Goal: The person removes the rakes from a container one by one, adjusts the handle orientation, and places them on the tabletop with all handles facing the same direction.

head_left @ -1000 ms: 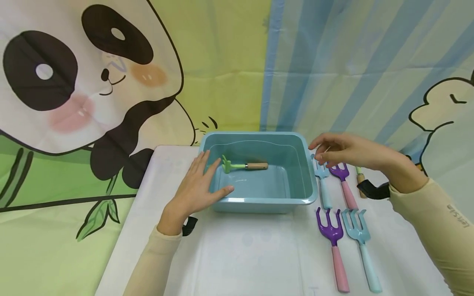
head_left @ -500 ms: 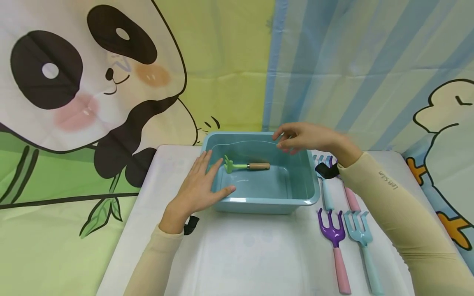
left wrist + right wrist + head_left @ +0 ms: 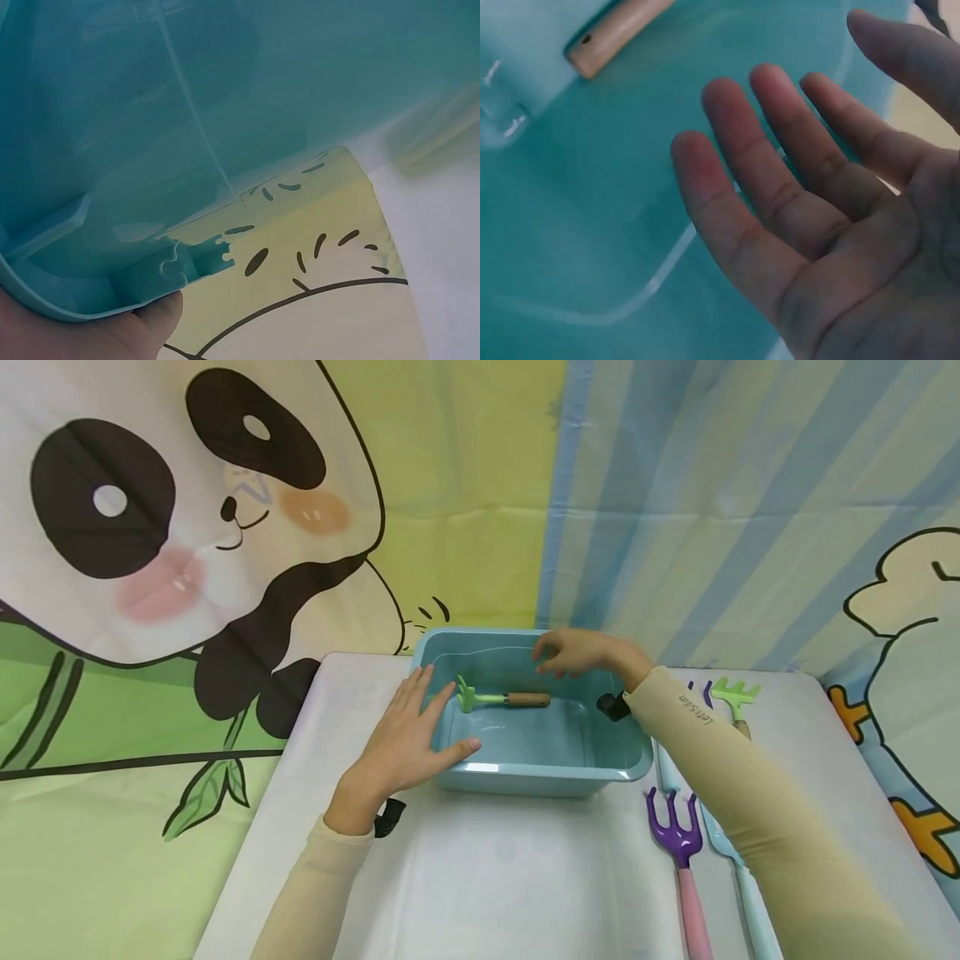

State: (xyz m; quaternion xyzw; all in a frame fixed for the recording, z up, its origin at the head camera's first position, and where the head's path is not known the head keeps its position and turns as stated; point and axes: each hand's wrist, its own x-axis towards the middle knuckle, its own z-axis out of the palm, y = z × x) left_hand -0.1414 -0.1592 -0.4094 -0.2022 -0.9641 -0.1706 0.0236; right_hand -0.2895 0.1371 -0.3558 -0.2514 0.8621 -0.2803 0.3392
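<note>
A light-blue plastic basin stands on the table. My left hand rests on its left rim, fingers straight and spread, thumb reaching over the front left corner. In the left wrist view, part of this hand touches the basin's rim. Inside the basin lies a small green hand rake, its wooden handle pointing right. My right hand hovers over the back right of the basin and holds nothing. The right wrist view has its fingers loosely extended, with the wooden handle beyond them.
Right of the basin, a purple garden fork with a pink handle lies beside a light-blue fork. Another green rake lies farther back. The right sleeve hides parts of several tools. Printed cloth hangs behind.
My right hand has moved left from above the tools at the right and lowered over the basin's back right part. My left hand has stayed on the rim.
</note>
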